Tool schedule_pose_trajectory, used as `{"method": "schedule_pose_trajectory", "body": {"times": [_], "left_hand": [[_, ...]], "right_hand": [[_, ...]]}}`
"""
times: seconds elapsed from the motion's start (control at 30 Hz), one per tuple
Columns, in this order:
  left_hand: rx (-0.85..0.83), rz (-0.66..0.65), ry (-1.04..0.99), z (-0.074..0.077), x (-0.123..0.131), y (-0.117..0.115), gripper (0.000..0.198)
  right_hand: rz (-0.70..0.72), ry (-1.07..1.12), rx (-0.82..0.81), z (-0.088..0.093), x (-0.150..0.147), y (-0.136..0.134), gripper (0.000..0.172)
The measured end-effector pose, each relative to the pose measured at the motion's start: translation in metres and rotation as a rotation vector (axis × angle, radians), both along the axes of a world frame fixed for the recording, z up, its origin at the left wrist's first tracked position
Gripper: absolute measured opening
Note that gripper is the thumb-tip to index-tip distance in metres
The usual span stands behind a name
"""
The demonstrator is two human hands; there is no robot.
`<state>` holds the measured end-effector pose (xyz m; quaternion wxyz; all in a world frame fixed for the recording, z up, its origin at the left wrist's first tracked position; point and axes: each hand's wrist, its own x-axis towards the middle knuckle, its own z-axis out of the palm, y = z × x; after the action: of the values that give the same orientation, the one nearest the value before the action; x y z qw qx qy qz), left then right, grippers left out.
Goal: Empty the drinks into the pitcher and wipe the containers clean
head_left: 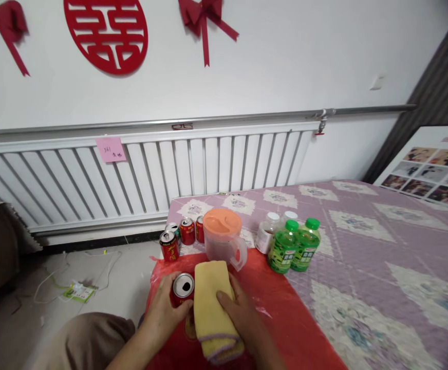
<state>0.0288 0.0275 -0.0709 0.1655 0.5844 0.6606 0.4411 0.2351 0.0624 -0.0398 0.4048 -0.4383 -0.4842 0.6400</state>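
Observation:
My left hand (162,308) is wrapped round an opened red drink can (183,285), whose silver top faces up. Just right of it, my right hand (243,308) grips a folded yellow cloth (214,308) with a purple-stitched edge, thumb on top. Cloth and can are side by side over a red plastic sheet (285,318). Behind them stands a clear plastic pitcher (220,246) with an orange lid. Several more cans, including a red can (169,245), are grouped to its left.
Two green-capped bottles (283,249) and two white-capped bottles (267,234) stand right of the pitcher on a purple floral bedspread (358,246). A white radiator (208,164) runs along the wall behind. Cables and a green packet (80,292) lie on the floor at left.

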Motion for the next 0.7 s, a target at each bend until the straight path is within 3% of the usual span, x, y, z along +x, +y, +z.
{"method": "schedule_pose_trajectory", "body": {"times": [0.27, 0.47, 0.57, 0.7], "left_hand": [[-0.111, -0.146, -0.065, 0.018, -0.012, -0.004, 0.067], [-0.179, -0.321, -0.082, 0.035, -0.019, -0.007, 0.069], [-0.186, -0.291, -0.065, 0.035, -0.016, -0.006, 0.069], [-0.081, -0.13, 0.004, 0.026, -0.01, -0.002, 0.07]], "right_hand": [[0.059, -0.289, 0.132, -0.008, 0.004, 0.0, 0.063], [0.101, -0.023, 0.025, -0.007, 0.0, -0.003, 0.062], [0.083, 0.032, 0.015, -0.009, 0.001, -0.003, 0.062], [0.085, -0.057, 0.083, -0.014, 0.002, -0.002, 0.058]]}}
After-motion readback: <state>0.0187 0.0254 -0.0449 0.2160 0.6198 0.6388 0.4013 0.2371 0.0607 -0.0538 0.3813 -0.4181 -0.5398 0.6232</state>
